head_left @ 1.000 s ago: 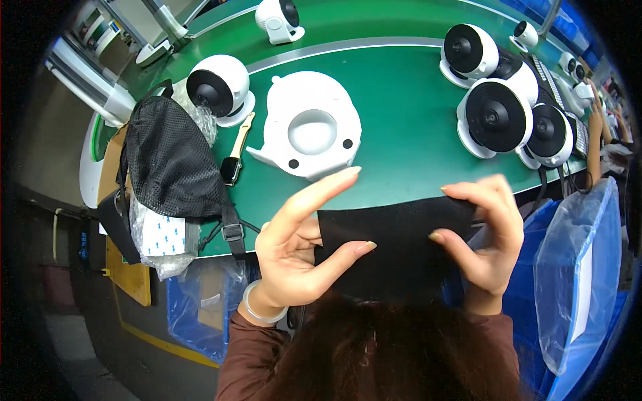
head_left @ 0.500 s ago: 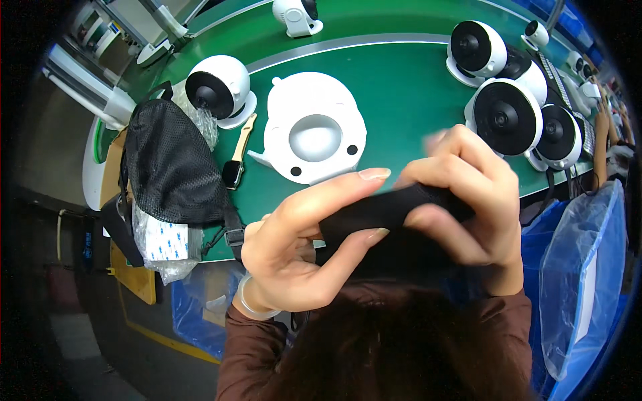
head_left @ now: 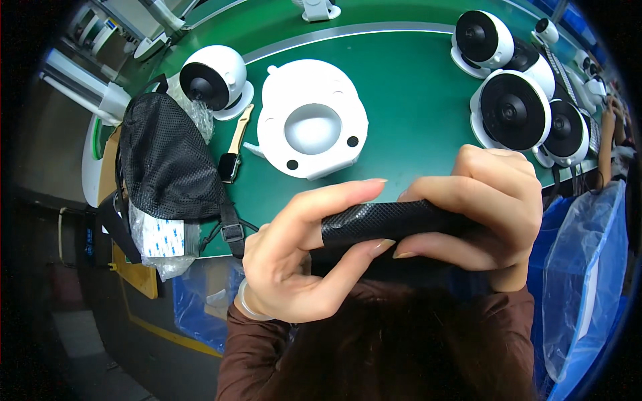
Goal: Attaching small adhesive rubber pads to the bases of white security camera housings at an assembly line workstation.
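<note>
Close to me, a black, finely textured piece [head_left: 374, 222] stretches between my two hands; its lower part falls into shadow, and I cannot make out its kind. My left hand [head_left: 301, 257] pinches its left end, index finger above and thumb below. On the other end, my right hand [head_left: 485, 207] has its thumb underneath and its fingers curled over the top. Beyond the hands, a white rounded plastic housing [head_left: 274, 100] with a round hollow and two black dots lies on the green table [head_left: 401, 80].
Left of the housing are a watch [head_left: 229, 167], a white-and-black camera-like device [head_left: 224, 70] and a black mesh bag [head_left: 164, 157]. Several similar round devices [head_left: 511, 110] stand at the right. A blue bin with a clear liner [head_left: 575, 274] is at the right edge. Another person's arm [head_left: 607, 140] shows far right.
My right hand has shifted right and slightly down, its fingers folding further over the black piece. More of the piece's textured face shows. The view has shifted slightly.
</note>
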`<state>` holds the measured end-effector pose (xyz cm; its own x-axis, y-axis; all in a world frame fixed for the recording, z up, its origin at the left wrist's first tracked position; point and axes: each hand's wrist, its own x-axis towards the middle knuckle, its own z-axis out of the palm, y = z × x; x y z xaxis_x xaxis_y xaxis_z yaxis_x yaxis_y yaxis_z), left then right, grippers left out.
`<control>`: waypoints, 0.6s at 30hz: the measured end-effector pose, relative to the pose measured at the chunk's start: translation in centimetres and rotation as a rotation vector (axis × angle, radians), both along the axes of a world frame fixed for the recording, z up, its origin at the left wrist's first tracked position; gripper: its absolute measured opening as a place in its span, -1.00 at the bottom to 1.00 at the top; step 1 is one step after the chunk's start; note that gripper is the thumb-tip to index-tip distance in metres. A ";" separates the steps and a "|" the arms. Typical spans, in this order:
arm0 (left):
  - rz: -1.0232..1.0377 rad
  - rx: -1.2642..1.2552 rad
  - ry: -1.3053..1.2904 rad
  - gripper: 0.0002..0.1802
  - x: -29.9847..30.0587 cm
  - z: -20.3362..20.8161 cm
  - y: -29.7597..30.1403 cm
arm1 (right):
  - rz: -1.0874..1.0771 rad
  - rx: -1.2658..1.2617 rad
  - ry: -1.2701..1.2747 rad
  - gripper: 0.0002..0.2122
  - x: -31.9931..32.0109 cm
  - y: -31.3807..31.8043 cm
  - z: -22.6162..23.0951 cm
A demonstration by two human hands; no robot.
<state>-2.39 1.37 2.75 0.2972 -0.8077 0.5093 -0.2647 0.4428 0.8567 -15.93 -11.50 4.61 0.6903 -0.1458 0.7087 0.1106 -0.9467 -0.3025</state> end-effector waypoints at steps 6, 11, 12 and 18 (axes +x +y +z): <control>0.028 0.027 -0.118 -0.67 0.3 0.3 0.5 | 0.024 0.011 0.021 -0.66 -0.2 0.2 0.0; 0.023 0.020 -0.075 -0.72 0.3 0.1 0.6 | 0.040 -0.002 0.043 -0.68 -0.1 0.1 0.2; 0.022 0.033 -0.063 -0.74 0.3 0.2 0.6 | 0.034 -0.007 0.024 -0.69 0.0 0.2 0.2; -0.142 -0.036 0.138 -0.80 1.0 0.4 -0.2 | 0.038 -0.142 -0.052 -0.71 0.2 0.0 1.2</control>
<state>-1.43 1.13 3.12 0.2508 -0.8283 0.5009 -0.0784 0.4984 0.8634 -15.77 -11.49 5.80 0.6551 -0.0166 0.7553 0.1588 -0.9744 -0.1591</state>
